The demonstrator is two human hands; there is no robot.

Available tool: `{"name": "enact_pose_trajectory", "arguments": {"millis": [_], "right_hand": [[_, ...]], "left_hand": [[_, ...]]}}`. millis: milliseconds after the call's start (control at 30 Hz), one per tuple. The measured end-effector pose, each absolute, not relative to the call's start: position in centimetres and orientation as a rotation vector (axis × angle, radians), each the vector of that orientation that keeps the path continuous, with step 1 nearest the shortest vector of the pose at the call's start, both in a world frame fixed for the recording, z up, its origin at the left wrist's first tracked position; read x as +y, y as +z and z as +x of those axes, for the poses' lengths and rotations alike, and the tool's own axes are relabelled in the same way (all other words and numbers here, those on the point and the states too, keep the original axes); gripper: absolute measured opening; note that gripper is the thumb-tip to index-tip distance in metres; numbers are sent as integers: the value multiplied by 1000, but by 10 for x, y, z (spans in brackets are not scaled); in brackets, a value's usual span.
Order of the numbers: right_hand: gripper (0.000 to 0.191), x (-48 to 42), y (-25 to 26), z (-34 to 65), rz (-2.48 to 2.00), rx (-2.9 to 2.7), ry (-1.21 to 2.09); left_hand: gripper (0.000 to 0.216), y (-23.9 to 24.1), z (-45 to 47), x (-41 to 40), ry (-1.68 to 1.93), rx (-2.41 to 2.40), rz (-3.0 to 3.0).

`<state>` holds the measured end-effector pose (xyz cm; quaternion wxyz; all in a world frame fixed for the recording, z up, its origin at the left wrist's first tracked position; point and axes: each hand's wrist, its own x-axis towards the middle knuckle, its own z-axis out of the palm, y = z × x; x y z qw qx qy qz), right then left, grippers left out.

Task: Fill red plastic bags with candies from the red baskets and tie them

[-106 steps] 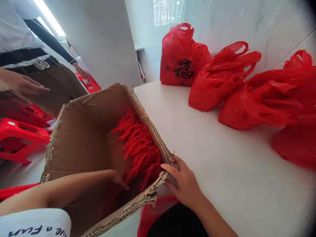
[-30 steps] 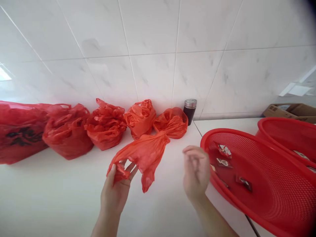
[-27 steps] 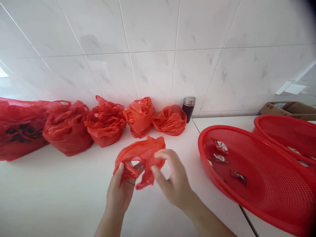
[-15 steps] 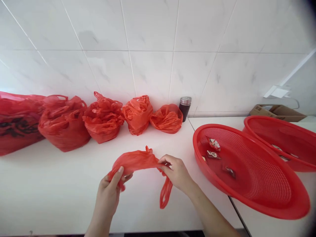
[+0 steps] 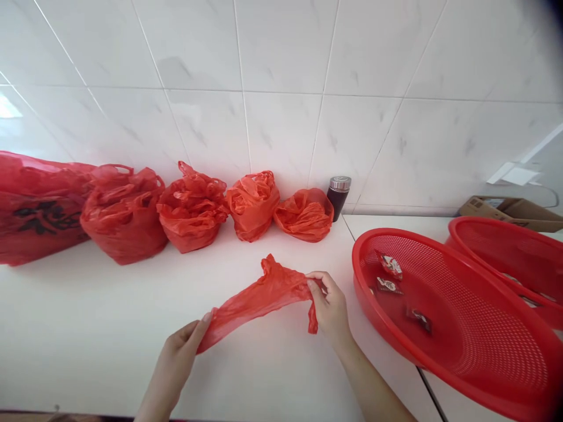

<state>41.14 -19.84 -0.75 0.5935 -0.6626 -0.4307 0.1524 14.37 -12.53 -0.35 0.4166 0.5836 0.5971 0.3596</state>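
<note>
A thin red plastic bag (image 5: 259,298) is stretched between my two hands above the white table (image 5: 109,346). My left hand (image 5: 180,351) pinches its lower left end between thumb and fingers. At the bag's other end, my right hand (image 5: 328,302) grips the gathered plastic, and a short strip hangs below the fingers. A crumpled tip of the bag sticks up near its middle. To the right of my right hand stands a large red plastic basket (image 5: 466,310) holding a few small wrapped packets (image 5: 389,285).
Several stuffed red bags (image 5: 121,220) line the tiled wall. A dark flask with a silver lid (image 5: 338,199) stands at the row's right end. Behind the large basket are a second red basket (image 5: 492,234) and an open cardboard box (image 5: 512,212).
My hands have moved apart, pulling the bag longer and straighter. The left hand went down and left, the right hand slightly right. The long loop hanging at the right is now a shorter strip.
</note>
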Motion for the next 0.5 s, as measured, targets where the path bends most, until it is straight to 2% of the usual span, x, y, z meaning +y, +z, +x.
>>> {"name": "enact_pose_trajectory", "arguments": {"millis": [100, 167, 233, 367, 500], "right_hand": [[18, -193, -4, 404, -1563, -902, 411], [14, -190, 1, 396, -1545, -898, 422], [10, -190, 6, 387, -1501, -927, 469], [5, -198, 11, 372, -1419, -1069, 627], [24, -208, 4, 370, -1441, -1320, 698]], "left_hand": [[26, 9, 161, -146, 1348, 1525, 1693], [19, 16, 184, -162, 1559, 1338, 2002], [22, 15, 208, -167, 1470, 1119, 2312], [32, -8, 237, -134, 1090, 1333, 2480], [40, -22, 241, -94, 803, 1294, 2479]]}}
